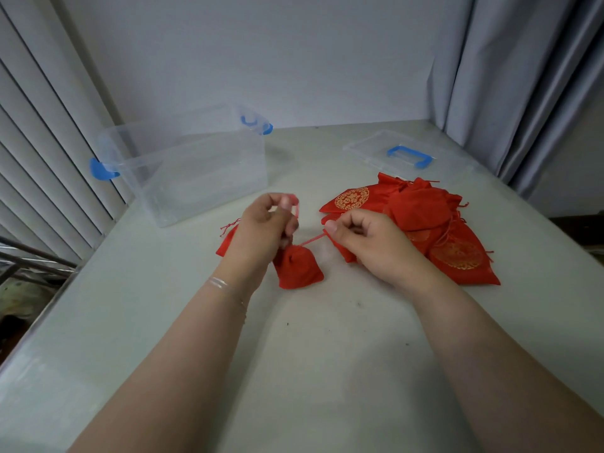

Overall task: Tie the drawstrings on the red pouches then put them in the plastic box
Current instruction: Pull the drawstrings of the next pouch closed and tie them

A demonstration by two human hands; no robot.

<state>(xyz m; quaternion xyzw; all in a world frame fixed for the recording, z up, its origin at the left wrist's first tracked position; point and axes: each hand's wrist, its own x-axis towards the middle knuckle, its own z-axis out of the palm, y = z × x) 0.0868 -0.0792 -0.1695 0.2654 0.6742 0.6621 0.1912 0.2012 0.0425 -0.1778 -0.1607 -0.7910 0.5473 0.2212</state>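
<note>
Pouch (299, 268) drawstrings (313, 239) pinched taut between both raised hands: left (268, 223), right (366, 238).

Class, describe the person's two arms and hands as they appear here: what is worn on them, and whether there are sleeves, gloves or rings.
Both forearms are bare, with no sleeves in view, and neither hand is gloved. The left hand has a thin, silvery bracelet at the wrist. The right hand and its wrist carry nothing. No rings show on the visible fingers.

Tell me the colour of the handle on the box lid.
Blue; the lid handle shows clearly in the head view, on the clear lid.
</note>
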